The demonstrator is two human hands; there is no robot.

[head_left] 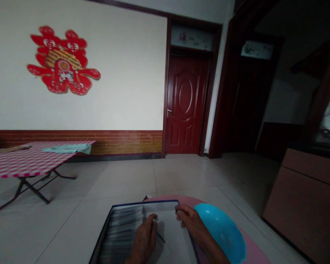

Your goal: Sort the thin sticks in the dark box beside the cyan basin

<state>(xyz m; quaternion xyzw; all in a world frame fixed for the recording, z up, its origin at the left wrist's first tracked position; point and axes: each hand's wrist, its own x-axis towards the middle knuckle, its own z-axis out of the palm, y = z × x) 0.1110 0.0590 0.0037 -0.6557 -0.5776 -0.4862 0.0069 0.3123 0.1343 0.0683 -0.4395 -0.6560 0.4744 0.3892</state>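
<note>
A shallow open box (160, 201) with a dark blue rim and pale inside lies in front of me. Its left part holds several slim, greyish, see-through packed pieces (121, 231) in rows, blurred. My left hand (145, 234) is inside the box beside these pieces, fingers curled together. From under its fingers pokes a thin dark stick (161, 238), slanting down to the right over the bare box bottom. At the box's far right corner, my right hand (191, 222) has its thumb and fingers closed on the rim.
The box and a blue plastic basin (222, 229) stand on a round pink table (257, 255). A folding table (30, 157) with checked cloth is at the left, a brown cabinet (305, 198) at the right. Tiled floor (121, 179) leads to a closed red door (185, 102).
</note>
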